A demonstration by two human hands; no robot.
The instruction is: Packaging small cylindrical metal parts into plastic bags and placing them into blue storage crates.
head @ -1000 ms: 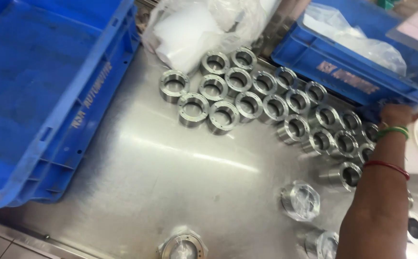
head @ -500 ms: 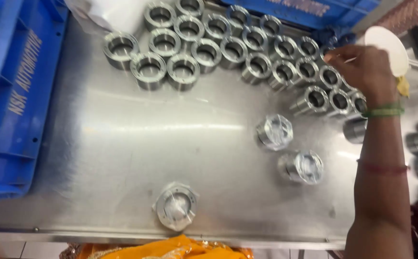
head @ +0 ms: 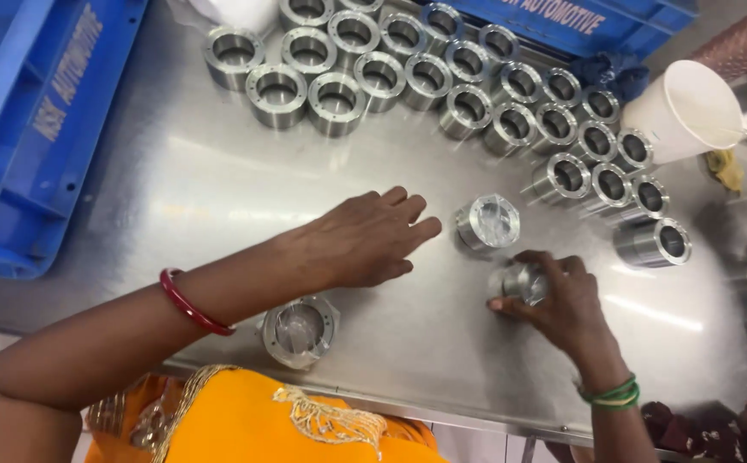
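Steel table (head: 176, 197) now has both hands down: left hand (head: 365, 240), fingers spread, reaching toward a wrapped ring (head: 487, 222), right hand (head: 558, 296) apparently closed around another ring (head: 521, 283).

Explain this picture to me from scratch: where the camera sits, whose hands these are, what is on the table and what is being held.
The picture comes from a camera worn on a person's head, looking down at their own two bare hands over a shiny steel table.

The left hand, with a red bangle on its wrist, reaches out flat across the table and holds nothing. Its fingertips point toward a plastic-wrapped metal ring just ahead of it.

The right hand, with green bangles, grips a second wrapped metal ring that rests on the table.

A third wrapped ring sits near the table's front edge. Behind the hands, many bare metal rings stand in rows. A blue plastic crate lies to the left, another blue crate at the top, and a white paper cup lies tipped on the right.
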